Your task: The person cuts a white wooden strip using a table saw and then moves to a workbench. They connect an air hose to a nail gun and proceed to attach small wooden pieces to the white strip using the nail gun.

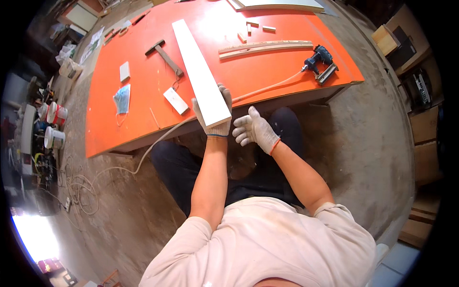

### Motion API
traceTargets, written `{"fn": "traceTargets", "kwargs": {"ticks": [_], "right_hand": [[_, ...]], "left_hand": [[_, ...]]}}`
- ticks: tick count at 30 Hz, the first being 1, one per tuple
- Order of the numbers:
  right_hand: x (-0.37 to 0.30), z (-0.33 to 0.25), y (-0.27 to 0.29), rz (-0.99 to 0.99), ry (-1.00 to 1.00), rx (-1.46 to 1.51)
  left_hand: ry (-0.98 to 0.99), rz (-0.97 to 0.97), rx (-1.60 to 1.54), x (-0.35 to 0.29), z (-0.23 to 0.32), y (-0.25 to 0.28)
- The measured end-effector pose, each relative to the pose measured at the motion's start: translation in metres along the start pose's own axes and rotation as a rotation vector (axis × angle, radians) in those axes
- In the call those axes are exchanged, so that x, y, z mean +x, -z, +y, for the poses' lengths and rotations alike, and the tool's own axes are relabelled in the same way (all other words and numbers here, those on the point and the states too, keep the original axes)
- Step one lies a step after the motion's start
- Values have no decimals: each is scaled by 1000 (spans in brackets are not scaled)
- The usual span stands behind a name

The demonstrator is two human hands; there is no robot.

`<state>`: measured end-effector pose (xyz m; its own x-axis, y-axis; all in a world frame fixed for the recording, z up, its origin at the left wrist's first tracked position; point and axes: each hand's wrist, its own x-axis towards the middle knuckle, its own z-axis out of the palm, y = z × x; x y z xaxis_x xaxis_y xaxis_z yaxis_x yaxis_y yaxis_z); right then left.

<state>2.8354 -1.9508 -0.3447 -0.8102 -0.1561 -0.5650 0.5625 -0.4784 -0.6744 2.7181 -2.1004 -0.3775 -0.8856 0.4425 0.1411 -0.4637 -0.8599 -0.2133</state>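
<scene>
A long white board slants from the table's near edge toward its far side. My left hand, in a pale knit glove, grips the board's near end from below, with fingers showing along both sides. My right hand, also gloved, is just right of that end, apart from it, with fingers spread and nothing in them. Left of the board lie a hammer and a white rectangular block. To the right, a dark blue air nailer rests near the table edge with its hose attached.
The orange table holds wooden strips, several small wood pieces, a blue face mask and a small white block. Hose coils lie on the floor at left, near white buckets. Boxes stand at right.
</scene>
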Motion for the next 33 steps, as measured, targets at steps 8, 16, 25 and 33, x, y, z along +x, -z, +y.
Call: {"fn": "traceTargets", "kwargs": {"ticks": [8,16,25,33], "right_hand": [[4,-34,-47,92,97,-222],[85,-78,-42,173,217,-143],[94,-88,2,335,738,-1506],[92,-69,25,282,674,-1781]], "left_hand": [[87,71,242,-5,4,4],[254,689,1208,-25,64,-45],[-184,789,2780,-47,229,-95],[-188,920,2925,-26,317,-58]]}}
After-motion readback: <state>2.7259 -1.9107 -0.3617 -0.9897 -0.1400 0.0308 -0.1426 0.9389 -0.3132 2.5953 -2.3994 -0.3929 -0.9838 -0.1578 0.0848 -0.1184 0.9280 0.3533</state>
